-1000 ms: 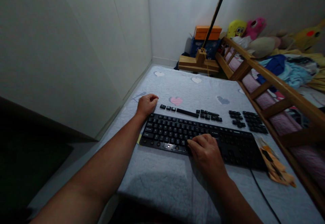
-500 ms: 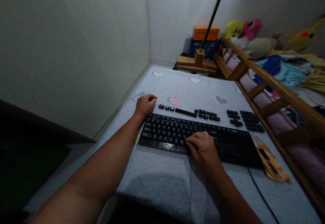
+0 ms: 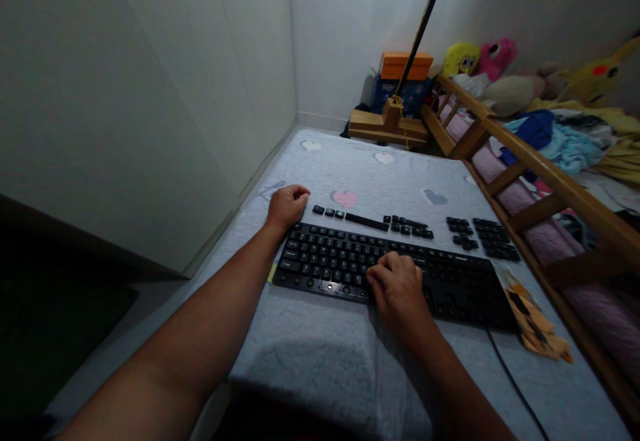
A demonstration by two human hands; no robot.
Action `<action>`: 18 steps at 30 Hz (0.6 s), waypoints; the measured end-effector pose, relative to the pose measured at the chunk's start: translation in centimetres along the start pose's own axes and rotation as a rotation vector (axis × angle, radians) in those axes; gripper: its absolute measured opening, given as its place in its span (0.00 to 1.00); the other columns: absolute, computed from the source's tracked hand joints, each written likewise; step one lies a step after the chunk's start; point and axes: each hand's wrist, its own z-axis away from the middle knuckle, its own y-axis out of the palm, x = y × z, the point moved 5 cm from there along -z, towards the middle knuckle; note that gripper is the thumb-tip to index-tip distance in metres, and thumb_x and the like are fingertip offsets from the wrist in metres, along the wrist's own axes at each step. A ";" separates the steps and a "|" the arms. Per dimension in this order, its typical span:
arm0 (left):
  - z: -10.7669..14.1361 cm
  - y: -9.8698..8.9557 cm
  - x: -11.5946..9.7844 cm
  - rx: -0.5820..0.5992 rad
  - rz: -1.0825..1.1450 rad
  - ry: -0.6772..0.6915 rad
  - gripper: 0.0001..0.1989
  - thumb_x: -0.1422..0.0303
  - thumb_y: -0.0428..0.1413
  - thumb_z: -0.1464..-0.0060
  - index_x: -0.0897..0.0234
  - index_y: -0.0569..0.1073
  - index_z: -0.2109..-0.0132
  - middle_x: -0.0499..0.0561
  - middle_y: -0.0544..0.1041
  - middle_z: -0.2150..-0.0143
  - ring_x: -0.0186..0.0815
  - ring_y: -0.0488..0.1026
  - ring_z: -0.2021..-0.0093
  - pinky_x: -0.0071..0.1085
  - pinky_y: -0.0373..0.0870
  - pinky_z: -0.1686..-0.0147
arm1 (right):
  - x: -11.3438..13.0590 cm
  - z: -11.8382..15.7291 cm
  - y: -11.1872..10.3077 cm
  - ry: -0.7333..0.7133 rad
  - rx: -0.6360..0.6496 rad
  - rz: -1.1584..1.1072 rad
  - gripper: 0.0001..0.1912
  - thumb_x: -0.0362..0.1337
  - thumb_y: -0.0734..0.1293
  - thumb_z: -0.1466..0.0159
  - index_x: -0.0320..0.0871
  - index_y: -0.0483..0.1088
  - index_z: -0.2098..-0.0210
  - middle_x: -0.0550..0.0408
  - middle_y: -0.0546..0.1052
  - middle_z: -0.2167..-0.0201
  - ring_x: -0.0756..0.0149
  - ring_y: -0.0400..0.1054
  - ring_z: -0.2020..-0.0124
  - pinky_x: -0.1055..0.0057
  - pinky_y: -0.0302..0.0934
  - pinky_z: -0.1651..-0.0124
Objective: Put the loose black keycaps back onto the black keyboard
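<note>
A black keyboard [image 3: 335, 254] lies across the cloth, its front row and right part stripped of keycaps. Over its middle, my right hand [image 3: 397, 287] is closed, thumb and fingers drawn together at the lower rows of keys; whatever they pinch is hidden. My left hand [image 3: 287, 205] rests curled beyond the keyboard's upper left corner, and the inside of its fingers cannot be seen. Just right of it, loose keycaps [image 3: 330, 213] and a spacebar [image 3: 367, 221] lie in a row behind the keyboard. Several more keycaps [image 3: 493, 237] sit in groups at the right.
A pale blue cloth with hearts [image 3: 320, 341] covers the surface. An orange cloth piece [image 3: 543, 334] with a dark tool on it lies at the keyboard's right end, near the cable [image 3: 515, 384]. A wooden bed rail [image 3: 545, 167] runs along the right, a pale panel [image 3: 200, 94] on the left.
My right hand has shifted slightly, its fingers lifting and bending more over the keys. The left hand stays where it was.
</note>
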 end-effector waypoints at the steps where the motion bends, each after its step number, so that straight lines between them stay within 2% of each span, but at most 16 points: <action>1: 0.0 0.0 0.0 0.001 0.001 0.001 0.12 0.66 0.54 0.51 0.64 0.80 0.63 0.53 0.82 0.64 0.39 0.76 0.65 0.35 0.71 0.59 | 0.0 0.0 0.0 0.003 -0.001 0.004 0.08 0.29 0.67 0.36 0.44 0.75 0.70 0.51 0.72 0.65 0.57 0.61 0.60 0.60 0.51 0.58; 12: 0.1 -0.1 -0.2 0.001 -0.009 -0.007 0.11 0.67 0.55 0.51 0.63 0.81 0.64 0.52 0.82 0.65 0.39 0.76 0.65 0.34 0.71 0.59 | -0.6 0.0 -0.2 0.102 -0.048 -0.101 0.06 0.29 0.67 0.38 0.45 0.72 0.70 0.51 0.71 0.63 0.57 0.61 0.58 0.60 0.52 0.56; 18: 0.1 0.0 -0.2 0.001 -0.008 -0.005 0.11 0.66 0.54 0.51 0.64 0.81 0.64 0.52 0.82 0.65 0.39 0.76 0.65 0.34 0.71 0.59 | -0.7 -0.5 -0.1 0.076 0.012 -0.085 0.06 0.29 0.67 0.37 0.45 0.73 0.70 0.51 0.72 0.62 0.56 0.61 0.56 0.59 0.51 0.54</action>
